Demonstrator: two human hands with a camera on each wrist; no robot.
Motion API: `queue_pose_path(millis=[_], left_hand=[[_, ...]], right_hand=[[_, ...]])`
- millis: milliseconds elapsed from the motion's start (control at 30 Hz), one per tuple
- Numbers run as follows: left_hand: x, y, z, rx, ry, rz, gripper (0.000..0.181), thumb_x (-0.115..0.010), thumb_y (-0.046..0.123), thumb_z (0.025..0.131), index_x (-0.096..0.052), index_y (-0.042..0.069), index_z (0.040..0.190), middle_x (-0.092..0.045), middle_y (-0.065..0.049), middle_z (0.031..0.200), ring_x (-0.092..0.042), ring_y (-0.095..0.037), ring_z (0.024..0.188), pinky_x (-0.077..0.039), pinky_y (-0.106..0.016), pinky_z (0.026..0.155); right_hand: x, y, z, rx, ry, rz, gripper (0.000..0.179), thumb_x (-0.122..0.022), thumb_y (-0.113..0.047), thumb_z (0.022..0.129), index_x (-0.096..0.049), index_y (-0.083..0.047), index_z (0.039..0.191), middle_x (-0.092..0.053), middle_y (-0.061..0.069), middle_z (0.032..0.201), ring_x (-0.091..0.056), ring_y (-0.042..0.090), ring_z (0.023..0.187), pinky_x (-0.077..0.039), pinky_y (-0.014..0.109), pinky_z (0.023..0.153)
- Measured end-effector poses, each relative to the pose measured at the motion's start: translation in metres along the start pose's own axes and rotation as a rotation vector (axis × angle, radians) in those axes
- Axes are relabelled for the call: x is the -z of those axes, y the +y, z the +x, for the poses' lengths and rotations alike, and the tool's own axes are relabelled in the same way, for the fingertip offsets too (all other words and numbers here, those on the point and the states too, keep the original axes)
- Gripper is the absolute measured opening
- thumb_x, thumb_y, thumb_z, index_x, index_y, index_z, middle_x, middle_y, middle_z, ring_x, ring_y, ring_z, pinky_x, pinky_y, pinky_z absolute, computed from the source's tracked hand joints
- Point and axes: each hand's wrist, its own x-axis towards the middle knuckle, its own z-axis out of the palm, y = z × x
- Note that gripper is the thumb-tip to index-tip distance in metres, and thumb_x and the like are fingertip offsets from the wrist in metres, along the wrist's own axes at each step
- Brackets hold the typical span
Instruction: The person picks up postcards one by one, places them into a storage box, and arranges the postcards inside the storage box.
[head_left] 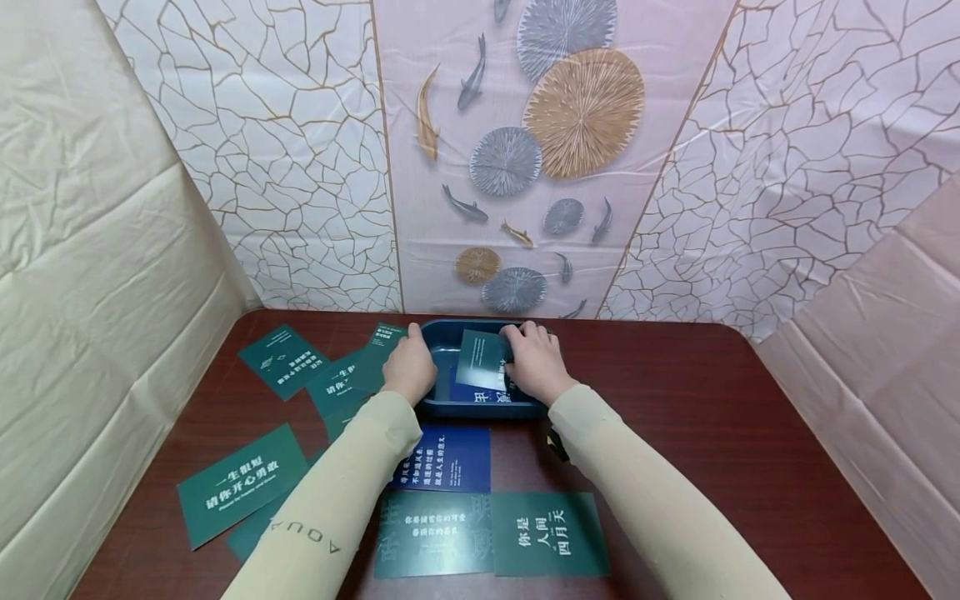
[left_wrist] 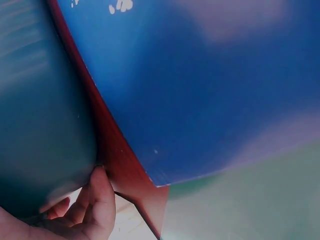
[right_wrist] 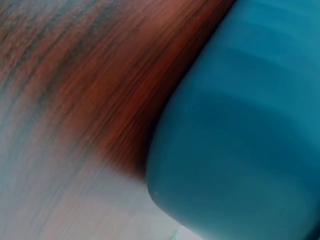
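Note:
A dark blue tray [head_left: 480, 410] stands near the far edge of the table, with a green card [head_left: 478, 358] lying on a blue card [head_left: 472, 392] inside it. My left hand [head_left: 409, 365] grips the tray's left end; in the left wrist view, curled fingers [left_wrist: 100, 202] meet the lower edge of its wall. At the opposite end, my right hand [head_left: 536, 362] holds the rim, its thumb side close to the green card. The right wrist view shows the tray's outer wall [right_wrist: 230, 150], with that hand's grip hidden.
Several green cards [head_left: 240, 483] are spread over the table's left side, some overlapping. In front of the tray lie a blue card [head_left: 453, 460] and two green cards side by side, one patterned [head_left: 433, 533], one lettered [head_left: 551, 533]. A patterned curtain [head_left: 450, 250] hangs behind the table.

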Motion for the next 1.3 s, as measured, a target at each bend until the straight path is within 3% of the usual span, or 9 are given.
queue_pose_path(millis=[233,633,900,1167,1300], left_hand=[[0.0,0.0,-0.001,-0.004,0.004,-0.002,0.065,-0.058,0.013,0.094,-0.022,0.005,0.148,-0.054,-0.02,0.124,-0.062,-0.034,0.092,-0.051,-0.052,0.079],[0.001,0.0,-0.001,-0.014,0.0,0.004,0.067,-0.058,0.013,0.094,-0.02,0.004,0.149,-0.054,-0.02,0.124,-0.062,-0.032,0.084,-0.052,-0.051,0.076],[0.001,0.0,-0.001,-0.017,-0.004,0.008,0.069,-0.057,0.013,0.095,-0.018,0.005,0.151,-0.054,-0.019,0.126,-0.061,-0.03,0.081,-0.052,-0.05,0.076],[0.001,-0.001,0.0,-0.016,-0.009,0.014,0.065,-0.058,0.014,0.094,-0.022,0.004,0.147,-0.056,-0.018,0.116,-0.058,-0.028,0.069,-0.051,-0.047,0.066],[0.001,0.0,-0.001,-0.012,-0.003,0.011,0.064,-0.058,0.013,0.094,-0.023,0.004,0.147,-0.056,-0.018,0.117,-0.061,-0.03,0.076,-0.052,-0.049,0.071]], right_hand=[[0.0,0.0,-0.002,0.006,-0.015,-0.002,0.055,-0.073,-0.021,0.087,-0.049,-0.017,0.136,-0.049,0.012,0.121,-0.045,0.031,0.108,-0.034,0.05,0.095],[0.006,-0.007,-0.005,0.0,-0.167,-0.009,0.051,-0.068,-0.018,0.091,-0.049,-0.016,0.138,-0.048,0.012,0.126,-0.043,0.03,0.112,-0.034,0.049,0.096],[0.007,-0.011,-0.005,0.013,-0.218,-0.02,0.05,-0.066,-0.015,0.092,-0.049,-0.014,0.139,-0.049,0.011,0.128,-0.044,0.029,0.113,-0.035,0.048,0.096],[0.01,-0.015,-0.007,0.008,-0.274,-0.007,0.051,-0.066,-0.016,0.093,-0.049,-0.014,0.141,-0.048,0.011,0.131,-0.044,0.03,0.117,-0.035,0.048,0.097],[0.01,-0.016,-0.006,0.005,-0.307,0.004,0.051,-0.067,-0.019,0.093,-0.049,-0.016,0.141,-0.048,0.011,0.133,-0.043,0.03,0.12,-0.036,0.047,0.097]])
